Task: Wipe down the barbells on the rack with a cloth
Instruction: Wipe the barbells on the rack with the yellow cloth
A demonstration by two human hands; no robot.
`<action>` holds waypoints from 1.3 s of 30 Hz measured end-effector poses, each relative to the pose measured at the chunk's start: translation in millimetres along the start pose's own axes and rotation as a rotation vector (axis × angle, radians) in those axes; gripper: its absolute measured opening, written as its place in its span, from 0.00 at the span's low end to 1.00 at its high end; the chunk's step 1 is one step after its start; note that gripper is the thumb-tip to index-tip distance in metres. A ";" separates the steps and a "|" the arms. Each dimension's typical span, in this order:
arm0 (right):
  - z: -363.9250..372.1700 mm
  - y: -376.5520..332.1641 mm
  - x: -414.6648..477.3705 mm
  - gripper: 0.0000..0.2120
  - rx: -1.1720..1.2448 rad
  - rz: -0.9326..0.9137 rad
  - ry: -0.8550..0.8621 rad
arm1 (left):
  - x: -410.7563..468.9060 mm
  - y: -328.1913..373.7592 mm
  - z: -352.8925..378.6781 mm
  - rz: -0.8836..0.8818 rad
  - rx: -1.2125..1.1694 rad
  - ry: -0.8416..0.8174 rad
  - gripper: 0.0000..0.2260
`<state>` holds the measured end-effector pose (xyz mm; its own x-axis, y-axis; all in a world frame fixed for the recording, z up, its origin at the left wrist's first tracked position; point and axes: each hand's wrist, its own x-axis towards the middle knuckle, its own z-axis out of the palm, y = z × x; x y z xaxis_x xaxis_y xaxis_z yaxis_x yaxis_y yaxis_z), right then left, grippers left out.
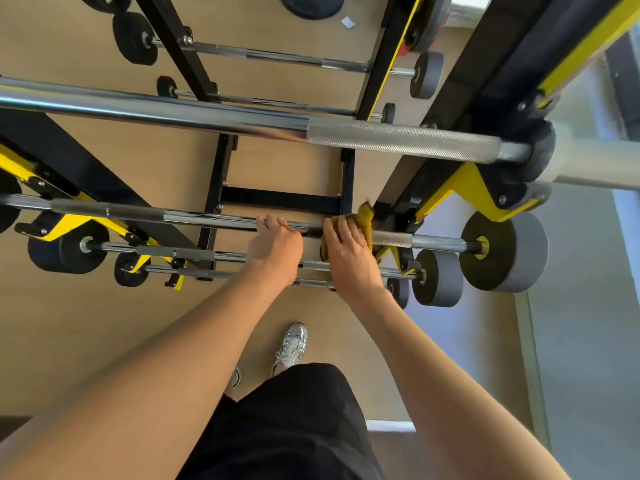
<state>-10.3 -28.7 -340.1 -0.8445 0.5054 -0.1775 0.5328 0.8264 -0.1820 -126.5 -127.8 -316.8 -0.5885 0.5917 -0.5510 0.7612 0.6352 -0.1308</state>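
I am wearing a loose black fabric garment [294, 427] that is hanging in soft folds over my legs; on one foot I am wearing a shiny silvery-white lace-up trainer [292, 342], which is showing white laces, metallic panels and a pale sole; the second trainer [236, 376] is showing only as a grey-white sliver at the edge of my arm; my left forearm [156, 358] and right forearm [433, 358] are showing bare up to the wrists; my left hand [275, 245] and right hand [348, 249] are going bare as well.
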 end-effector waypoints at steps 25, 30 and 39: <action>10.9 -1.1 -3.1 0.26 0.280 0.187 0.108 | -5.1 -6.2 -5.4 0.060 0.042 -0.069 0.49; 9.0 -23.8 -13.3 0.26 1.195 0.847 0.069 | -6.5 -6.8 -7.6 0.077 0.003 -0.053 0.47; -0.7 18.0 11.5 0.12 2.324 1.381 0.512 | -5.7 -28.4 -7.8 0.170 -0.074 -0.065 0.47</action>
<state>-10.4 -7.8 -344.8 -0.0748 0.4493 -0.8902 -0.5237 -0.7774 -0.3484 -146.9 -145.4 -303.5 -0.4325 0.6618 -0.6123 0.8246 0.5651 0.0283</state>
